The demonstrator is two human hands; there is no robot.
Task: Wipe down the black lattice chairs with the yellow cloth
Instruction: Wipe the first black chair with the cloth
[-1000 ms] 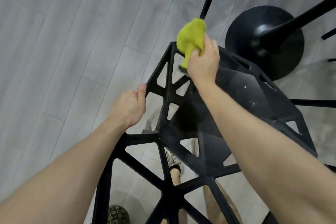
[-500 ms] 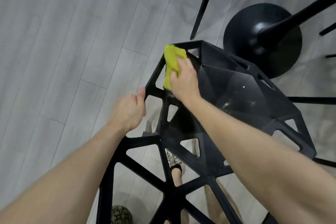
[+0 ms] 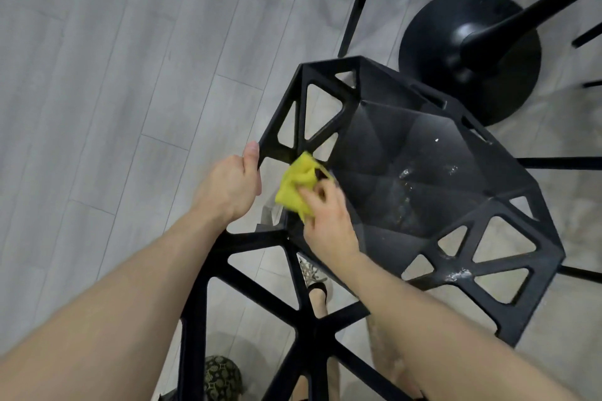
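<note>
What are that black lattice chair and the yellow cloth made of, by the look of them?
The black lattice chair: probably moulded plastic or painted metal; rigid matt facets, dull sheen, whitish smears. The yellow cloth: soft fabric, maybe microfibre; it crumples into folds under the right hand.

I have both arms in view, bare to past the elbow, coming in from the near edge and drawing together toward the middle. My left forearm runs up from the near left, wrist straight. The left hand grips the left rim of the chair, back of the hand up, thumb laid along the edge and pointing far, the fingers curled under out of sight. My right forearm crosses in from the near right, wrist bent slightly left. The right hand lies just right of the left one, apart from it, knuckles up, fingers curled and pinching the yellow cloth bunched at their tips.
</note>
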